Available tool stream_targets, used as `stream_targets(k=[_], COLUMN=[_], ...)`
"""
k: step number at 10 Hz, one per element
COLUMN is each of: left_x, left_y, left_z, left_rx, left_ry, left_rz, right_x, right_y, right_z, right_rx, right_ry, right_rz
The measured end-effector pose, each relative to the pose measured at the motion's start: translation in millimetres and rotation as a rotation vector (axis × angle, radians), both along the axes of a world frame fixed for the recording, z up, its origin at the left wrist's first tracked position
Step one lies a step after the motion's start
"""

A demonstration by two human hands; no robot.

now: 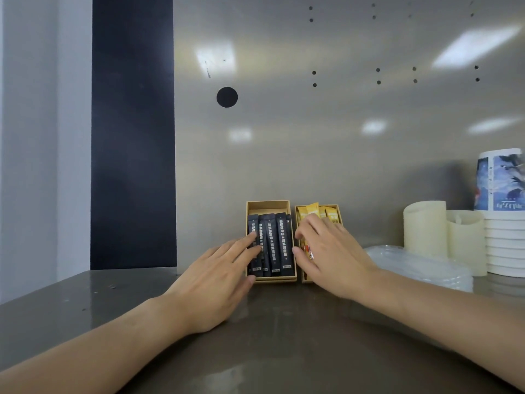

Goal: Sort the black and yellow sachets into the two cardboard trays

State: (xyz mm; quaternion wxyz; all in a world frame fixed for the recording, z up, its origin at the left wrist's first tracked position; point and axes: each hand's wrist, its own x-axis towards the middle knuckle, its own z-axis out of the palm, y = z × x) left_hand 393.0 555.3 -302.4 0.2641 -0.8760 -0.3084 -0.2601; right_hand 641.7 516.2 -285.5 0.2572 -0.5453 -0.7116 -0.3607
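Observation:
Two cardboard trays stand side by side against the steel back wall. The left tray (pixel 268 206) holds several black sachets (pixel 279 245) lying lengthwise. The right tray (pixel 338 209) holds several yellow sachets (pixel 322 213), mostly hidden under my right hand. My left hand (pixel 216 277) lies flat beside the left tray, its straight fingertips touching the leftmost black sachets and its thumb at the tray's near corner. My right hand (pixel 332 251) lies over the right tray with its fingers spread on the yellow sachets; whether it pinches one I cannot tell.
A steel counter (pixel 270 351) runs under both forearms. To the right lie a clear plastic bag of lids (pixel 420 265), two cream cylinders (pixel 426 228), and a stack of printed paper cups (pixel 502 211). A dark panel (pixel 133 137) stands at the back left.

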Motion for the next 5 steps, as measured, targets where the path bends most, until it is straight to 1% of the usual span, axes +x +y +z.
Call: stream_targets(k=[1,2,3,5], left_x=[-2.2,-1.9,-1.7,-2.1], left_y=[-3.6,-7.4,-9.9,-14.4], left_z=[-0.6,1.0,3.3,6.4], left_rx=[-0.005,-0.004,0.027,0.034], left_ry=[-0.009,-0.016,0.019,0.018], left_rz=[0.004,0.004,0.022,0.05], right_x=[0.7,-5.4,-18.7,-37.6], right_y=[-2.0,-5.5,-9.8,-15.5], right_z=[0.1,0.9,0.9,3.5], right_rx=[-0.007,0.012,0.044,0.063], right_ry=[0.02,0.0,-0.072,-0.262], right_rz=[0.012,0.026,0.072,0.074])
